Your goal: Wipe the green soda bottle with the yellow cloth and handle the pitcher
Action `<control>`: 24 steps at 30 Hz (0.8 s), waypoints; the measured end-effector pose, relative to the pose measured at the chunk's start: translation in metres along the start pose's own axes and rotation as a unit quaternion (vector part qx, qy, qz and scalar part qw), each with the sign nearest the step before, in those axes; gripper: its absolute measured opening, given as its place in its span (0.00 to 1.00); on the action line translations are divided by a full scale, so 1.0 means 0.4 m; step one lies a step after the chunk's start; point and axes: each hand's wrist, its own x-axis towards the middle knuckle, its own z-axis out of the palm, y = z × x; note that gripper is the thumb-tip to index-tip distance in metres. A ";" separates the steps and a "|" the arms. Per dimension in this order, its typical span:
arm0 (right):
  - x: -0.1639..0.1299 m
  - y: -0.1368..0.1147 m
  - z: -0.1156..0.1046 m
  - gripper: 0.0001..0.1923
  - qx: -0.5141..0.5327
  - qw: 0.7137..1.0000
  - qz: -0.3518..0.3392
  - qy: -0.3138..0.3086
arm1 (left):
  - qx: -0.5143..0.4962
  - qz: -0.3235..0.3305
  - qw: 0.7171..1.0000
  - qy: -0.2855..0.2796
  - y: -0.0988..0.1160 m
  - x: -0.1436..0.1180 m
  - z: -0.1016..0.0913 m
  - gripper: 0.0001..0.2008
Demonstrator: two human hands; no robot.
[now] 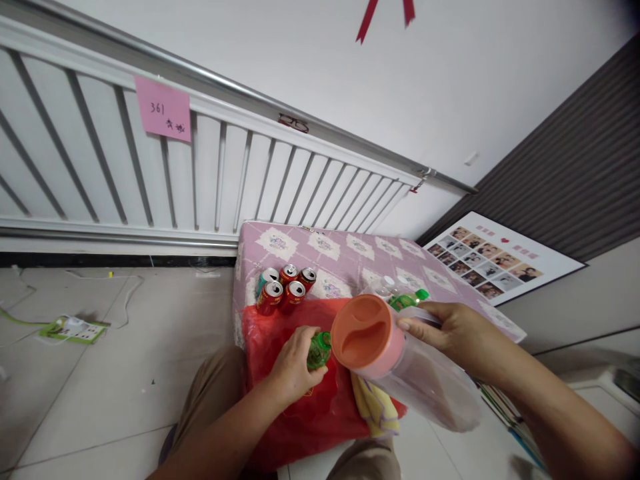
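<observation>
Our right hand (457, 333) grips a clear plastic pitcher with a salmon-pink lid (395, 360), while our left hand (293, 363) clasps a green plastic bottle (319, 350) on the red plastic bag (300, 407).

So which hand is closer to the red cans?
Left. The left hand, gripping a green bottle, sits just below the red cans. The right hand holds the pitcher farther off to their right.

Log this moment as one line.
left hand: grips green bottle | right hand: holds clear pitcher, pink lid | five cans behind on mat
</observation>
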 end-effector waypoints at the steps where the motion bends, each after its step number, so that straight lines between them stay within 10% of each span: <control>1: 0.000 -0.001 -0.001 0.25 0.000 1.000 0.001 -0.002 | -0.001 0.000 1.000 0.000 0.000 0.000 0.000 0.36; 24: 0.000 -0.001 -0.001 0.25 0.010 1.000 0.002 -0.010 | -0.001 -0.006 1.000 -0.001 0.001 -0.001 -0.001 0.36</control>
